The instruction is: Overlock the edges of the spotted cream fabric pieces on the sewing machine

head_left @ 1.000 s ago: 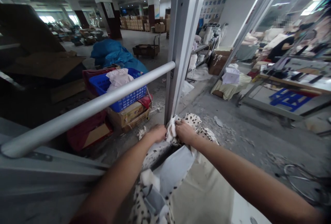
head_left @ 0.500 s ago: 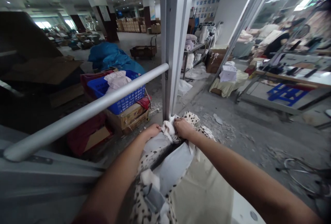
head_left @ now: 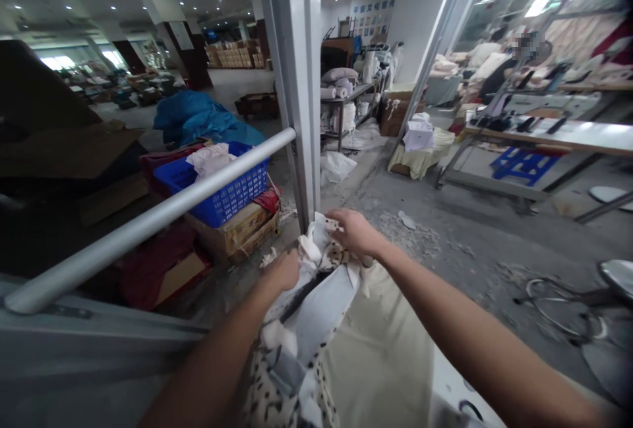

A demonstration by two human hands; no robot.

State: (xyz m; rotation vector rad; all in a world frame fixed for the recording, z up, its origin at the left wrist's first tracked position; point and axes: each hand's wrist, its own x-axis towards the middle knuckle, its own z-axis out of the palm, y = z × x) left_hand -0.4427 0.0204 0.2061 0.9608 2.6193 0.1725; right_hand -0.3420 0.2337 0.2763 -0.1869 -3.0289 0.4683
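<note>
A bundle of white fabric with dark spots (head_left: 264,385) and pale plain pieces (head_left: 329,309) stretches away from me below the metal post. At its far end my right hand (head_left: 353,233) has its fingers closed on an edge of the spotted fabric. My left hand (head_left: 284,271) is closed at the left side of the same bundle, its fingertips partly hidden against the pale cloth. A twisted white strip of cloth (head_left: 310,248) lies between the two hands. Beige cloth (head_left: 380,329) spreads beneath, to the right of the bundle.
A metal post (head_left: 297,85) rises just beyond my hands, with a round rail (head_left: 163,217) running left from it. Behind the rail, a blue basket (head_left: 237,187) stands on a cardboard box (head_left: 232,237). Scraps litter the floor at right, near a sewing table (head_left: 558,134) and a seated person.
My view has shifted right. My right hand has turned and lifted a spotted edge at the far end; my left hand has drawn slightly back toward me.
</note>
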